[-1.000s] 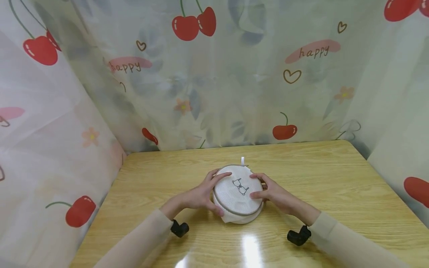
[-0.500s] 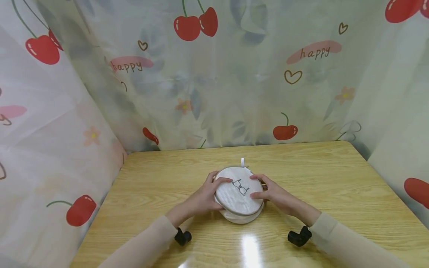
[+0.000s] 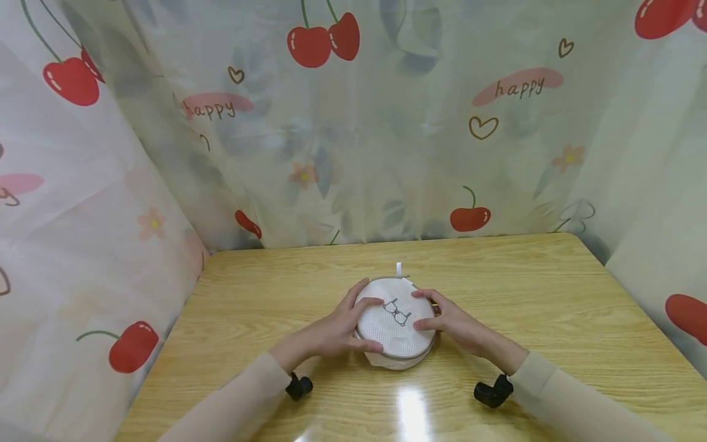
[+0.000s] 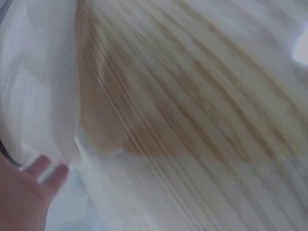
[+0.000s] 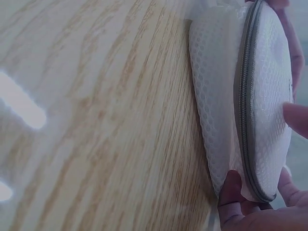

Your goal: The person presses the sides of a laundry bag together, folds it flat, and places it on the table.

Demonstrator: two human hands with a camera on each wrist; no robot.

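A round white mesh laundry bag (image 3: 394, 334) stands on the wooden table, its lid printed with a small dark line drawing. A grey zipper (image 5: 245, 96) runs round the lid's edge and looks closed along the side seen in the right wrist view. My left hand (image 3: 337, 325) holds the bag's left side, thumb and index finger on the lid's edge. From the right, my right hand (image 3: 455, 319) grips the rim with its thumb on the lid and fingers around the side. Only the left fingertips (image 4: 57, 178) show beside the bag in the left wrist view.
The wood-grain table (image 3: 265, 276) reaches back to a curtain (image 3: 353, 153) printed with cherries and hearts, which also hangs at both sides. A white tab (image 3: 399, 269) sticks up at the bag's far edge. Black wrist cameras (image 3: 493, 391) sit under both cuffs.
My left hand has shifted its hold: its thumb went from the bag's lower front side up onto the lid's edge. The lid has moved slightly right and nearer. My right hand stays nearly still.
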